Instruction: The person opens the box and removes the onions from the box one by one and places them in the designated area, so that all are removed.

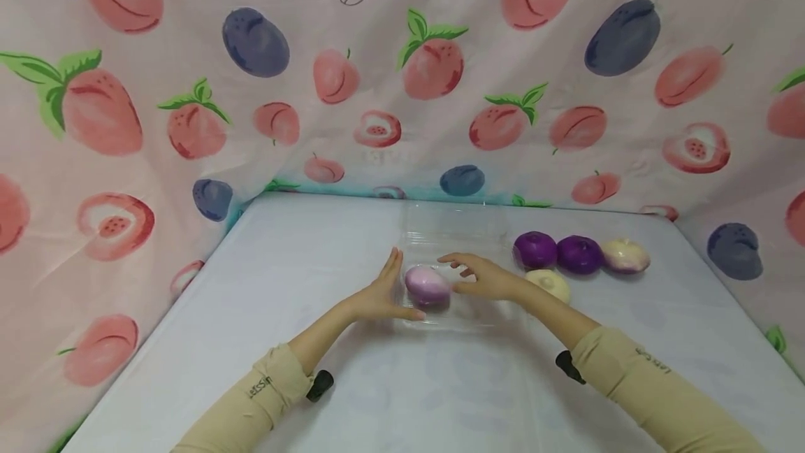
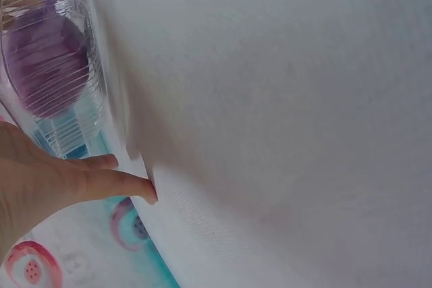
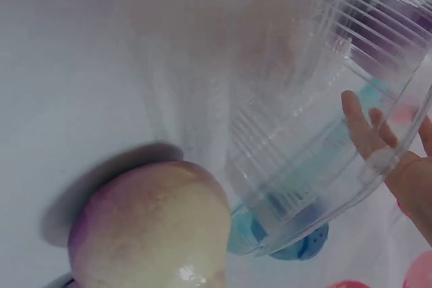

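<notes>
A pale purple-and-white, onion-like vegetable (image 1: 428,285) lies in the left part of a clear plastic box (image 1: 484,313), whose raised lid (image 1: 453,219) stands behind. My left hand (image 1: 377,297) is at the box's left side, fingers straight and thumb by the front edge; firm contact cannot be made out. Over the box, my right hand (image 1: 484,278) hovers just right of the vegetable, fingers loosely bent and holding nothing. The left wrist view shows the purple vegetable (image 2: 47,62) through the ribbed wall. In the right wrist view, my right-hand fingers (image 3: 361,126) show through clear plastic.
Right of the box are two deep purple vegetables (image 1: 534,250) and a cream-and-purple one (image 1: 625,256) in a row. A cream one (image 1: 550,285) sits nearer, partly behind my right forearm. A fruit-print cloth (image 1: 377,54) hangs behind the white table (image 1: 302,243).
</notes>
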Demonstrator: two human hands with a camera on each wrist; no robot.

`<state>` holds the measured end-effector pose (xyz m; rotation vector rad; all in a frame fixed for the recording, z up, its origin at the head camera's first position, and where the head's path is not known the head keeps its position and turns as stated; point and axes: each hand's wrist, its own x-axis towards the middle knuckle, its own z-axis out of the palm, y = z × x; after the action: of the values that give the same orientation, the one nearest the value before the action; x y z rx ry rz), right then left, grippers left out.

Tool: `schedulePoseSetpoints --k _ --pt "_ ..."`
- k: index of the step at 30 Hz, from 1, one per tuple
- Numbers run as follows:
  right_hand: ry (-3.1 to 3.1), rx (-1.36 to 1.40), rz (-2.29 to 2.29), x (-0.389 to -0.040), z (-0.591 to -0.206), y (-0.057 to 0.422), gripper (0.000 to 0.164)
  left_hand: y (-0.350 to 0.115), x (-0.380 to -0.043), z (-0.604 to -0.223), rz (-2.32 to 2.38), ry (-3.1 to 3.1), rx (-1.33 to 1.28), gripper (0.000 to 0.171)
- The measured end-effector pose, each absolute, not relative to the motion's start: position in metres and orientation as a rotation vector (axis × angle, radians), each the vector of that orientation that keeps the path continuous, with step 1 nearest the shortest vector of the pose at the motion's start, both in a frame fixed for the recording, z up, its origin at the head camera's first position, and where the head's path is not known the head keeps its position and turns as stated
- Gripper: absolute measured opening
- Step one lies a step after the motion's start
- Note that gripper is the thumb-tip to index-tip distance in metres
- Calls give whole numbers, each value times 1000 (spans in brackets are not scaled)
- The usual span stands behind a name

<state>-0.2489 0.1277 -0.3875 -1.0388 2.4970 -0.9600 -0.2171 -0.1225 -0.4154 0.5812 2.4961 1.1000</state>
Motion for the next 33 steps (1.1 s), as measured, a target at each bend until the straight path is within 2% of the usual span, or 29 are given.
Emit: schedulePoseSetpoints --k 10,17,25,33 --pt "2453 -1127 -932 -246 -388 97 68 -121 -215 -415 1113 2487 599 129" --pt "2475 -1112 -807 -242 -393 85 68 -119 -213 -416 1118 2478 611 129" --pt "2457 -1025 -844 -241 -393 86 58 -118 -215 -412 1075 2513 603 128" --pt "2534 -989 -978 -235 -396 94 70 -121 -219 -414 1104 2502 576 130"
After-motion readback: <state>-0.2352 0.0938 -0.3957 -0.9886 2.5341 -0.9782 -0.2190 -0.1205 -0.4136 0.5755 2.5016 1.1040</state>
